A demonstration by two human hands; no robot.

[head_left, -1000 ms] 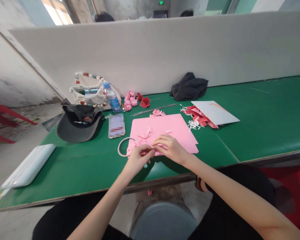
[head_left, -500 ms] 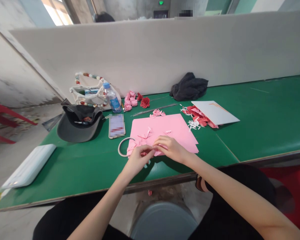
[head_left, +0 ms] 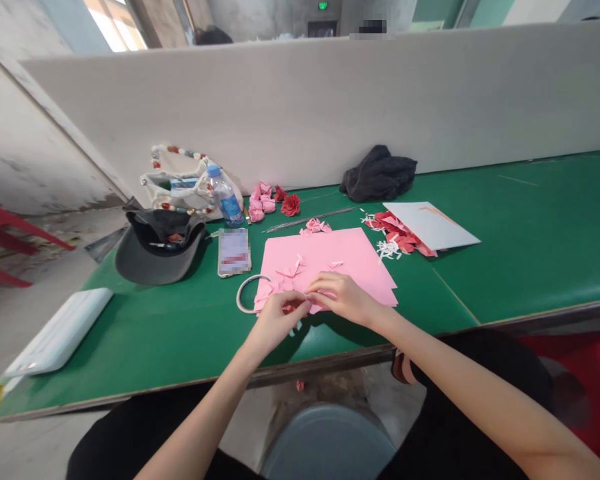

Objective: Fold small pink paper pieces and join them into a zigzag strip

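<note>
Left hand (head_left: 279, 317) and right hand (head_left: 345, 298) mostly hide the pinched paper piece (head_left: 307, 297).

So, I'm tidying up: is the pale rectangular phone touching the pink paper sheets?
Apart: the head view shows glossy green tabletop between the phone and the pink sheets.

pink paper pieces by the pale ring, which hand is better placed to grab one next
Probably the left hand: it is beside the pink paper pieces; the right hand is farther off. Both look busy pinching, though.

An upper-left window (head_left: 116, 25) glares, the tabletop (head_left: 165, 333) shines faintly, shadows are soft and edges stretched.
</note>
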